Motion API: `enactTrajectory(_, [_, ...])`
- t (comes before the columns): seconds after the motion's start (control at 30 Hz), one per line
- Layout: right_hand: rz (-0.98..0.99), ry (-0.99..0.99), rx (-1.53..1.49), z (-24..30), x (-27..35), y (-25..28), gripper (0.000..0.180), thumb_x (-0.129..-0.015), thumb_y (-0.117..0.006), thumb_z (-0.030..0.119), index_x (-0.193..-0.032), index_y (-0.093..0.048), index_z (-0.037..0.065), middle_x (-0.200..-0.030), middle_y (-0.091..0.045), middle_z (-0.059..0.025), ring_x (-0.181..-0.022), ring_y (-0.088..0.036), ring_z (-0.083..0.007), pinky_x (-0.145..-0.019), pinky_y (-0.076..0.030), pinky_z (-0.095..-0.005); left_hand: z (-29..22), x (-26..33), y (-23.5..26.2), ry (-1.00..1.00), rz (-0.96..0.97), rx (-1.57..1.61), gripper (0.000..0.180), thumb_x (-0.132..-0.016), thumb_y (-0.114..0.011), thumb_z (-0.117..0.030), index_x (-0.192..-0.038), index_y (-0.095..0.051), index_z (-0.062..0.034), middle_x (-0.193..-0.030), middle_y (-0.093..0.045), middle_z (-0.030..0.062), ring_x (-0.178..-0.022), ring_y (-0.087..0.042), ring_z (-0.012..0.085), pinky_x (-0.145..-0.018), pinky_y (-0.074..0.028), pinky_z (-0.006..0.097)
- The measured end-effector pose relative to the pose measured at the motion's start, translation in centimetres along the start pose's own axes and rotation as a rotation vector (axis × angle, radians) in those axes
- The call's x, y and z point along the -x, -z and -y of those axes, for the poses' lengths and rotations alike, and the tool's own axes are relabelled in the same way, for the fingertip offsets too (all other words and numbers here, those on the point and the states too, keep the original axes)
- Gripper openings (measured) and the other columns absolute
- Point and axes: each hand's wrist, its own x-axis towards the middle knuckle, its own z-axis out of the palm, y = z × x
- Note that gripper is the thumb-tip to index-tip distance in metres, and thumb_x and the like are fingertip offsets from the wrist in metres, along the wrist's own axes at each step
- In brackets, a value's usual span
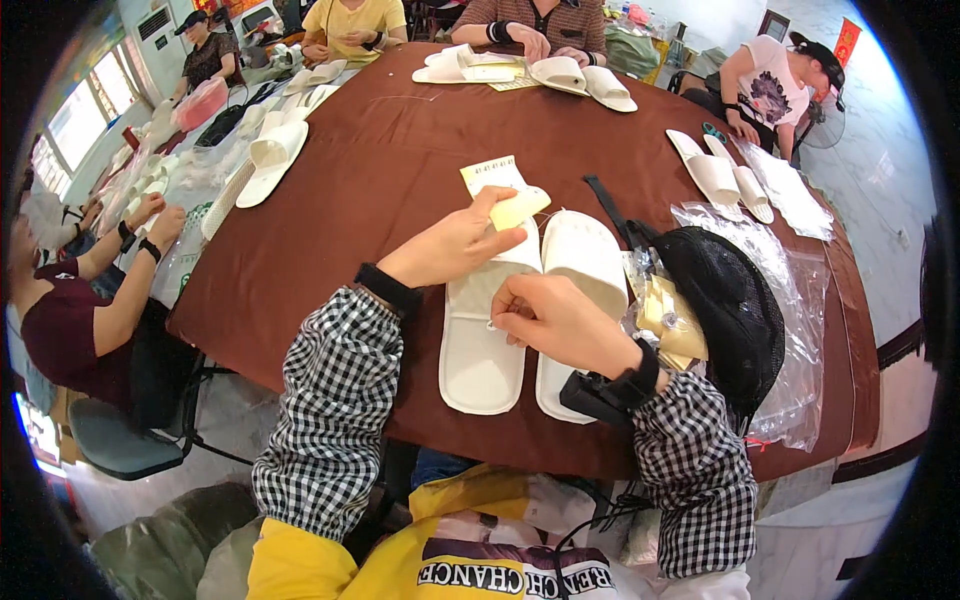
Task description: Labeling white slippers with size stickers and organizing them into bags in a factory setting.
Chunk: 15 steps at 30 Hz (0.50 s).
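Observation:
A pair of white open-toed slippers lies side by side on the brown-covered table in front of me: the left slipper (pixel 482 375) and the right slipper (pixel 583 245). My left hand (pixel 450 245) is above the left slipper's strap, its thumb and fingers closed on a pale yellow paper sheet (pixel 520 208). Part of the sheet stands up beyond the fingers, with print on it. Over the inner side of the left slipper, my right hand (pixel 560 315) is pinched, fingertips together. Something tiny and pale may sit at those fingertips, too small to name.
Right of the slippers lie a black mesh cap (pixel 725 310), a clear bag of yellow cards (pixel 668 320) and clear plastic bags (pixel 800 390). More white slippers (pixel 715 178) rest toward the far edges. Several people sit around the tables; a grey chair (pixel 130 440) stands at left.

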Motion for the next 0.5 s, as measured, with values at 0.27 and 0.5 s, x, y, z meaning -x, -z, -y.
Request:
enactTrajectory(0.27, [0.014,-0.09,-0.023,-0.48,-0.87,-1.08,0.015,-0.09,-0.064,0.01,-0.091,-0.064,-0.005,-0.07,-0.065,-0.008,-0.06,-0.063,-0.0141,-0.058,-0.05,-0.0294,-0.63,0.3,0.11,0.056,0.018,-0.033,0.05,-0.105,-0.051,-0.033,-0.14,-0.035,-0.0008,-0.103,-0.064,0.0224,-0.097,-0.064,0.0276,-0.088,-0.048,0.036])
enactTrajectory(0.5, [-0.019,-0.136,-0.006,-0.21,-0.54,-1.3,0.017,-0.088,-0.064,0.011,-0.091,-0.067,-0.005,-0.071,-0.065,-0.0081,-0.059,-0.061,-0.0134,-0.057,-0.049,-0.0297,0.18,0.23,-0.36,-0.025,-0.021,-0.003,0.048,-0.102,-0.053,-0.034,-0.135,-0.038,-0.0026,-0.102,-0.065,0.0264,-0.097,-0.066,0.0364,-0.084,-0.05,0.042])
